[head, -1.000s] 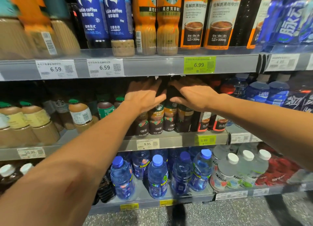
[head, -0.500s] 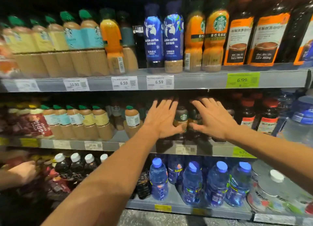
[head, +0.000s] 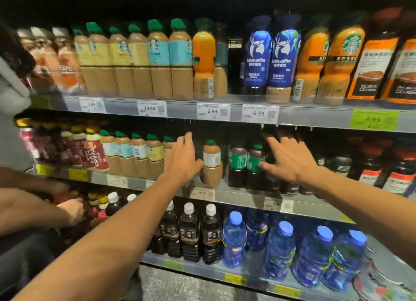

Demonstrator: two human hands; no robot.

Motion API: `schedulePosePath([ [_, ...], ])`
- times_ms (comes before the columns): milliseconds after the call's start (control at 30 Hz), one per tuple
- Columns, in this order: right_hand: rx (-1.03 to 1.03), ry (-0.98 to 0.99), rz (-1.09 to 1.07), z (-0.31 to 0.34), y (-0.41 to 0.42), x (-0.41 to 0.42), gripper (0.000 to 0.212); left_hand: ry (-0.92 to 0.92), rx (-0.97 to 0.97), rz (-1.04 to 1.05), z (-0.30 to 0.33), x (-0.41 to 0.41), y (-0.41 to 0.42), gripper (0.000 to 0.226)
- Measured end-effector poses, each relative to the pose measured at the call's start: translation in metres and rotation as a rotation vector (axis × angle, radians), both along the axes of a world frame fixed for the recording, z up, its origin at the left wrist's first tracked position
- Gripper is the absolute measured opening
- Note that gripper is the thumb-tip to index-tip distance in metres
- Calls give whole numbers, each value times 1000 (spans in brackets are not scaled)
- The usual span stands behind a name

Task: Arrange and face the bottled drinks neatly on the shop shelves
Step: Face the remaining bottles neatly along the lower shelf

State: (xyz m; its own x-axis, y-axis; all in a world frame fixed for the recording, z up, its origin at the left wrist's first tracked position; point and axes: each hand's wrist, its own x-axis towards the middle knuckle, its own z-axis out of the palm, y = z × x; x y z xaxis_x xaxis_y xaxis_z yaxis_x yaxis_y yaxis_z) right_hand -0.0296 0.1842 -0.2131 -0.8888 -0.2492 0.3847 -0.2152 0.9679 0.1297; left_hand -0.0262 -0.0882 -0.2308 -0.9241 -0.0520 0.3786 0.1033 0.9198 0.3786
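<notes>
Both my hands reach toward the middle shelf (head: 238, 196). My left hand (head: 182, 160) is spread open, just left of a lone beige coffee bottle (head: 211, 165) with a green cap, its thumb next to the bottle. My right hand (head: 287, 160) is open too, fingers spread in front of dark bottles. Its thumb touches one of two dark green-labelled bottles (head: 246, 165). A row of beige green-capped bottles (head: 135, 154) stands to the left of my left hand. Neither hand holds anything.
The top shelf (head: 180, 108) carries coffee bottles, two blue ones (head: 272, 59) among them. The bottom shelf holds dark tea bottles (head: 191, 231) and blue water bottles (head: 279, 244). Another person's hand (head: 72, 210) and arms work among bottles at the lower left.
The view has swung left and up. My hands have come apart from the dark bottles they covered; the left has moved leftward next to the lone beige bottle. Another person's arms have come into view.
</notes>
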Motion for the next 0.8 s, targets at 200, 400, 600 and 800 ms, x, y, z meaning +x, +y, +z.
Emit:
schedulePosePath([
  [200,15,0,175,5,-49,-17,61,-111,367,-28,-27,-27,21,85],
  [400,-194,-103,153,12,-68,-36,48,-22,410,7,-39,-41,40,59],
  [600,-310,-99,263,9,-78,-40,49,59,449,-6,-43,-43,28,59],
  [800,-333,-137,263,11,-101,-43,42,89,476,49,-46,-48,3,66],
])
